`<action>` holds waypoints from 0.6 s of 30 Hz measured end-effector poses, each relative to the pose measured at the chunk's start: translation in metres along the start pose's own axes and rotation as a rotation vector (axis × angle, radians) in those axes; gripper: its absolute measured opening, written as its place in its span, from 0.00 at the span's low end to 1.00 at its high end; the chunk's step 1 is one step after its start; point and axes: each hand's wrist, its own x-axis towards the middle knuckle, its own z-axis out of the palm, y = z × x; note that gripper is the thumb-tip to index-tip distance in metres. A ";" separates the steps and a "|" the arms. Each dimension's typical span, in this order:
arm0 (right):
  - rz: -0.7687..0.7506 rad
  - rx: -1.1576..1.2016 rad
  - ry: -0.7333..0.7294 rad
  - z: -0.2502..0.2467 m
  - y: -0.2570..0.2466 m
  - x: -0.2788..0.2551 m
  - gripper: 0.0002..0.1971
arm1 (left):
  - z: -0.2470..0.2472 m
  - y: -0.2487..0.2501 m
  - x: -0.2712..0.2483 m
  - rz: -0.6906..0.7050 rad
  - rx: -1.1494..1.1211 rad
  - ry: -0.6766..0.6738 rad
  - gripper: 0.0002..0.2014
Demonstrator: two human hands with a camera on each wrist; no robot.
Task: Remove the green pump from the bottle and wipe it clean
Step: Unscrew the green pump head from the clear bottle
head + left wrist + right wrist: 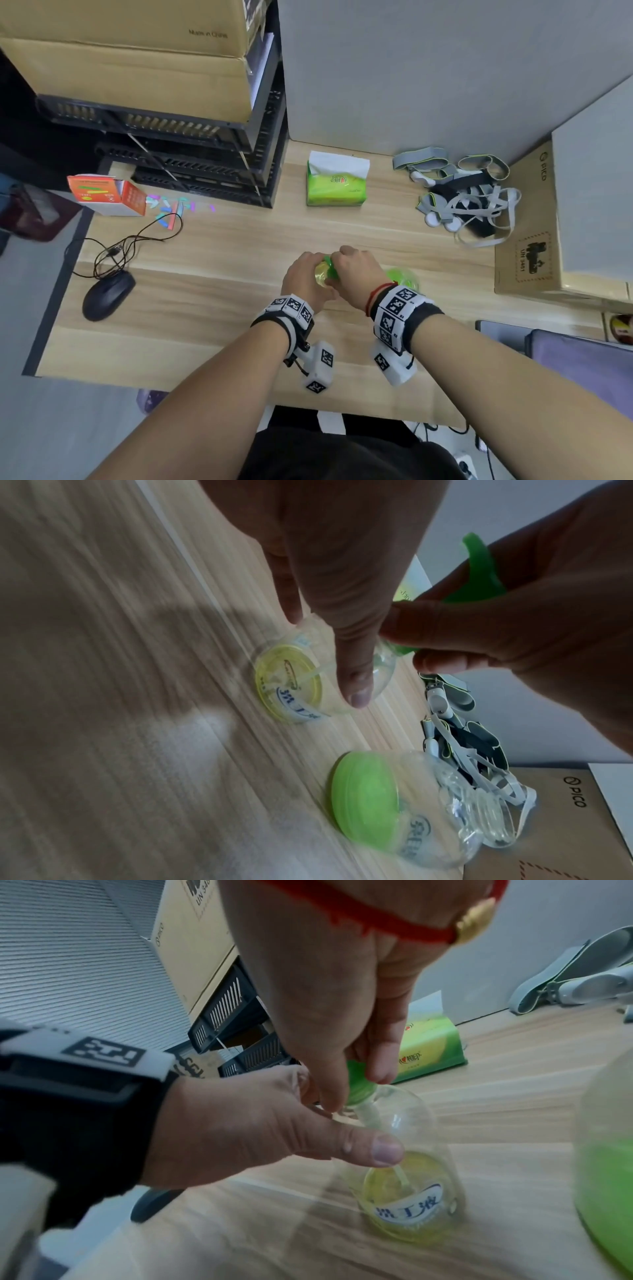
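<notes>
A small clear bottle with yellow liquid at its bottom stands on the wooden table. My left hand grips its body, thumb on the near side and fingers on the far side. The green pump sits at the bottle's neck, and my right hand pinches its collar from above. In the right wrist view the pump has its pale tube running down inside the bottle to the liquid. The left wrist view shows the pump's green head poking out behind my right fingers.
A second clear bottle with green liquid stands just right of my right hand. A green tissue pack lies at the back, grey straps and a cardboard box to the right. Black crates, an orange box and a mouse are on the left.
</notes>
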 end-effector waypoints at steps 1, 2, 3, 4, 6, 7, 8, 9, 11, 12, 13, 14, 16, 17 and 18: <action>-0.042 -0.019 -0.023 -0.002 0.001 0.000 0.13 | 0.000 0.000 0.000 0.000 -0.002 0.000 0.28; -0.088 -0.035 -0.048 -0.003 0.003 0.000 0.14 | 0.000 0.001 0.000 -0.002 -0.005 -0.001 0.28; -0.136 -0.034 -0.065 -0.005 0.005 0.000 0.16 | 0.000 0.001 0.001 -0.004 -0.009 -0.003 0.27; -0.179 -0.015 -0.072 -0.006 0.008 0.001 0.17 | 0.000 0.002 0.001 -0.008 -0.010 -0.006 0.27; -0.231 0.024 -0.083 -0.005 0.015 0.002 0.23 | 0.000 0.002 0.001 -0.015 -0.014 0.001 0.25; -0.224 0.040 -0.089 -0.004 0.017 0.001 0.27 | 0.000 0.001 0.001 -0.019 -0.026 0.008 0.25; -0.207 0.070 -0.092 -0.002 0.018 0.001 0.30 | 0.001 0.000 0.001 -0.022 -0.039 0.015 0.26; -0.166 0.104 -0.092 -0.003 0.019 0.002 0.32 | 0.001 -0.001 0.001 -0.019 -0.047 0.020 0.27; -0.057 0.177 -0.072 -0.007 0.019 0.004 0.27 | 0.001 -0.003 0.000 -0.001 -0.063 0.018 0.30; 0.010 0.207 -0.031 -0.008 0.021 0.007 0.22 | 0.001 -0.004 0.000 0.009 -0.077 0.016 0.32; 0.096 0.222 0.015 -0.012 0.021 0.011 0.16 | 0.001 -0.004 0.000 0.019 -0.087 0.014 0.35; 0.176 0.239 0.044 -0.014 0.021 0.013 0.10 | 0.001 -0.005 0.000 0.024 -0.089 0.010 0.36; 0.282 0.158 -0.030 -0.017 0.015 0.015 0.22 | 0.002 -0.007 0.000 0.024 -0.095 0.009 0.34; 0.292 0.078 -0.101 -0.018 0.012 0.015 0.27 | 0.002 -0.007 0.000 0.024 -0.100 0.008 0.33; 0.271 0.005 -0.129 -0.017 0.008 0.015 0.27 | 0.001 -0.007 0.000 0.033 -0.095 0.008 0.33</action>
